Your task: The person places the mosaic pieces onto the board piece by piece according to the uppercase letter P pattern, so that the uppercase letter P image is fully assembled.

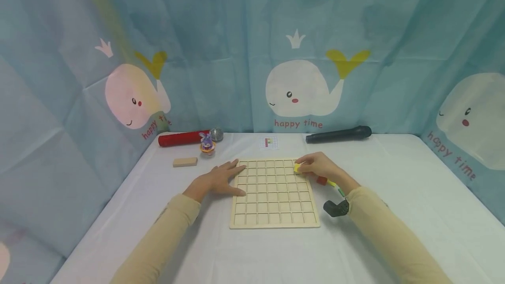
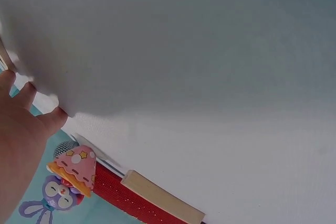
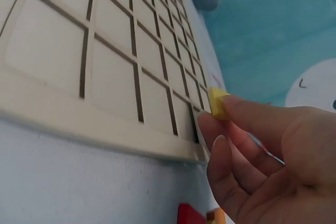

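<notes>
A pale wooden grid board (image 1: 272,225) with square cells lies flat on the white table. My right hand (image 1: 321,165) pinches a small yellow block (image 3: 217,103) between thumb and fingers, over the board's far right corner. Along the board's left edge rests my left hand (image 1: 218,179), fingers spread, fingertips on the frame. In the left wrist view that hand (image 2: 23,124) shows only partly at the left border. Beside the board's right edge, below my right hand, lie a red block (image 1: 321,180), a yellow piece (image 1: 331,183) and a green piece (image 1: 341,192).
A dark curved object (image 1: 335,208) lies right of the board, partly behind my right sleeve. Farther back are a red microphone (image 1: 183,138), a purple rabbit figure (image 1: 207,143), a wooden block (image 1: 185,162), a printed grid card (image 1: 270,143) and a black microphone (image 1: 339,135).
</notes>
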### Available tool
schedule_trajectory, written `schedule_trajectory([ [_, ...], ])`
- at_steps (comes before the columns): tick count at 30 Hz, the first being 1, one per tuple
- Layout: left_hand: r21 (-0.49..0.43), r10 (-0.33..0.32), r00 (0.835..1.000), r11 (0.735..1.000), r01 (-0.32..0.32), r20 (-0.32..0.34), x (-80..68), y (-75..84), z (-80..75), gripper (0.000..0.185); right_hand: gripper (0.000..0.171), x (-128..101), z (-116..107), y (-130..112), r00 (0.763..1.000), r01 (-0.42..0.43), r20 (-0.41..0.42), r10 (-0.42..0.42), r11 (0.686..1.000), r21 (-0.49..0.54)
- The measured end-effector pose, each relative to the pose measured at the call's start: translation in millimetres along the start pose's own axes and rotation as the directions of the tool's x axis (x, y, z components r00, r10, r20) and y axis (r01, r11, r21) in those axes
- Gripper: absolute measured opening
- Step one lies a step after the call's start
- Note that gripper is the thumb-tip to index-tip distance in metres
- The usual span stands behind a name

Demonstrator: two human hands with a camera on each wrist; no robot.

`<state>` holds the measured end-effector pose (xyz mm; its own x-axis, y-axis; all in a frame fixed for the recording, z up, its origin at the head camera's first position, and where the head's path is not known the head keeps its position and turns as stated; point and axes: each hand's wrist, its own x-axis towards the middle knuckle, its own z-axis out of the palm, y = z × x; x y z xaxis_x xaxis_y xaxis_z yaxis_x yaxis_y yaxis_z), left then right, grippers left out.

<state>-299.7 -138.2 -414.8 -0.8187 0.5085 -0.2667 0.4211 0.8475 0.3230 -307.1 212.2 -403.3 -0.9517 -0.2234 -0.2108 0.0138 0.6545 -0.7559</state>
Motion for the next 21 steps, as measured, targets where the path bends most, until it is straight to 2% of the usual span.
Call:
schedule_trajectory([
  [3, -0.002, -0.005, 1.000, 1.000, 0.005, 0.005, 0.1, 0.6, -0.3, 0.093, 0.036, 1.8, 4.7, -6.2, 1.000, -0.001, 0.003, 0.000, 1.000, 0.019],
  [9, 0.007, 0.005, 1.000, 1.000, -0.005, 0.005, 1.1, -1.6, -0.8, 0.094, 0.035, 10.3, 12.1, -10.6, 0.997, 0.069, 0.022, -0.070, 0.995, 0.067],
  [15, 0.018, 0.017, 1.000, 1.000, -0.017, -0.003, 3.5, -4.7, 0.4, 0.093, 0.032, 15.4, 20.6, -19.5, 0.997, 0.075, 0.031, -0.077, 0.995, 0.061],
  [21, -0.016, -0.002, 1.000, 1.000, 0.003, 0.011, 2.3, -1.7, 1.2, 0.093, 0.027, 17.0, 28.4, -29.2, 0.996, 0.070, 0.057, -0.075, 0.994, 0.082],
])
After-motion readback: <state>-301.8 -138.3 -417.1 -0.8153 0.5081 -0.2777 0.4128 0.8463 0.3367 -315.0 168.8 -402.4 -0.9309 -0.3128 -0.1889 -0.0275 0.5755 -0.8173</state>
